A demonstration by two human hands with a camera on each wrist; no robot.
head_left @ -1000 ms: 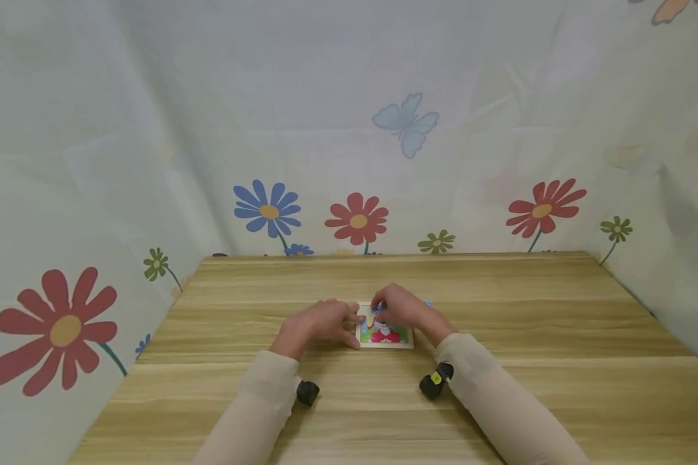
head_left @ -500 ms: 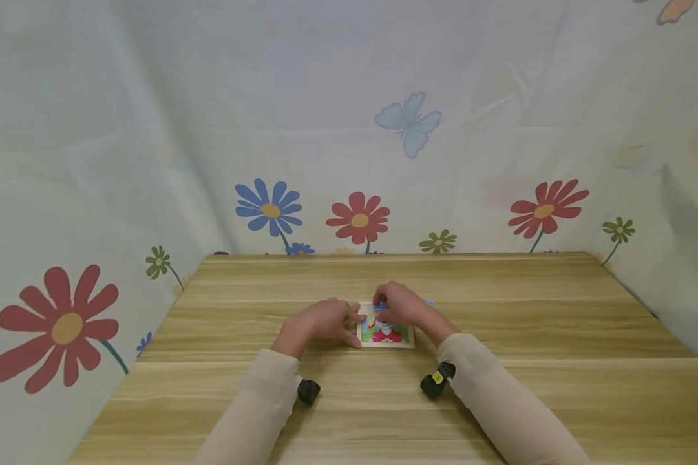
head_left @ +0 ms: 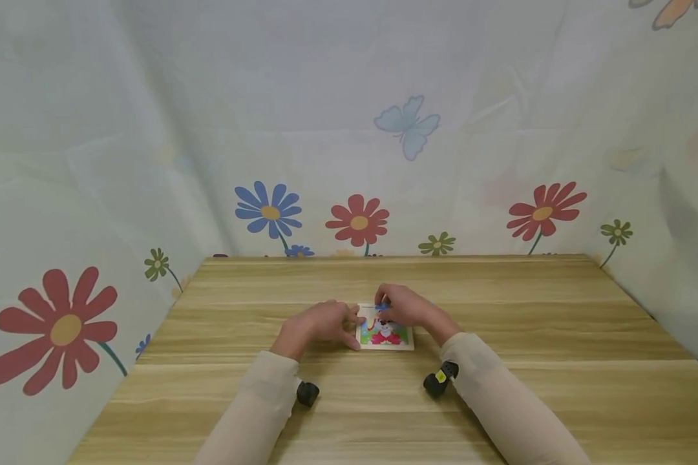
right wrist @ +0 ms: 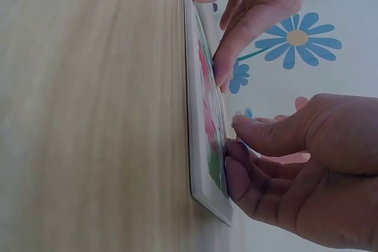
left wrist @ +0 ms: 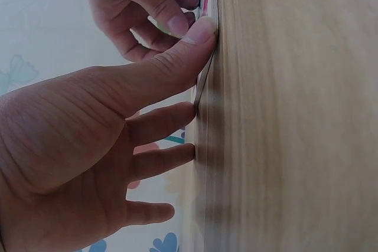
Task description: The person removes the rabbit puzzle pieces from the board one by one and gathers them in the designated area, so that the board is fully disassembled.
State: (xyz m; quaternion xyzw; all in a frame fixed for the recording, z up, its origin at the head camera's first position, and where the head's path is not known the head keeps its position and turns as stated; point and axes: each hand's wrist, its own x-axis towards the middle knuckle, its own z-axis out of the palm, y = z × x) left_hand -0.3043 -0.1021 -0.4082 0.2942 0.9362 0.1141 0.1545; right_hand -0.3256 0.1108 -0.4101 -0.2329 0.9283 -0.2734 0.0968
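Note:
A small square picture puzzle (head_left: 386, 347) with a pale frame lies on the wooden table; green and red-pink parts of its picture show. My left hand (head_left: 324, 321) rests along its left side, thumb at the near corner and fingertips at the edge and on the picture. In the left wrist view, the fingers of the left hand (left wrist: 88, 140) extend fairly straight and spread. My right hand (head_left: 408, 306) covers the puzzle's upper right. In the right wrist view, thumb and fingers of the right hand (right wrist: 295, 157) pinch close over the picture, around a mostly hidden small blue piece (right wrist: 248, 112).
The wooden table (head_left: 500, 284) stretches around the puzzle on all sides. Behind and beside it hangs a pale cloth (head_left: 302, 116) printed with flowers and butterflies. A small black wrist camera (head_left: 307, 392) sits at the left cuff, another black camera (head_left: 436, 384) at the right.
My right hand has shifted slightly to the right over the puzzle. The blue spot that showed beyond its right side is now almost hidden. My left hand and the puzzle stay in place.

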